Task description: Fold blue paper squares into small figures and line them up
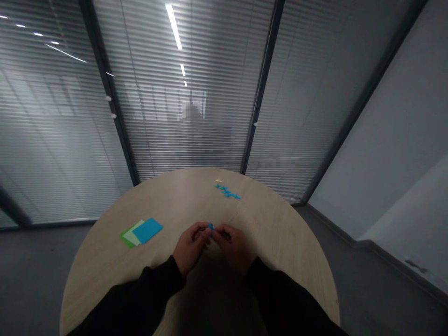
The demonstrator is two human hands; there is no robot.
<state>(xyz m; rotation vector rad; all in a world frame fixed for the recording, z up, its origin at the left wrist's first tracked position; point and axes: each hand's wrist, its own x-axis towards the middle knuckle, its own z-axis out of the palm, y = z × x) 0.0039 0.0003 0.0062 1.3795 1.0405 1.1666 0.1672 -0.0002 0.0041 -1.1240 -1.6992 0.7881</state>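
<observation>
Between my fingertips is a small blue piece of folded paper, held over the near middle of the table. My left hand pinches it from the left, thumb against the fingers. From the right, my right hand closes on the same piece; much of it is hidden by the fingers. Farther off lie several small blue folded paper shapes with pointed ends, in a loose cluster. A yellowish pointed paper shape lies just beyond them.
Left of my hands, blue paper sheets overlap light green paper and brighter green paper on the round wooden table. Behind the table stands a glass partition with blinds; a pale wall rises at the right.
</observation>
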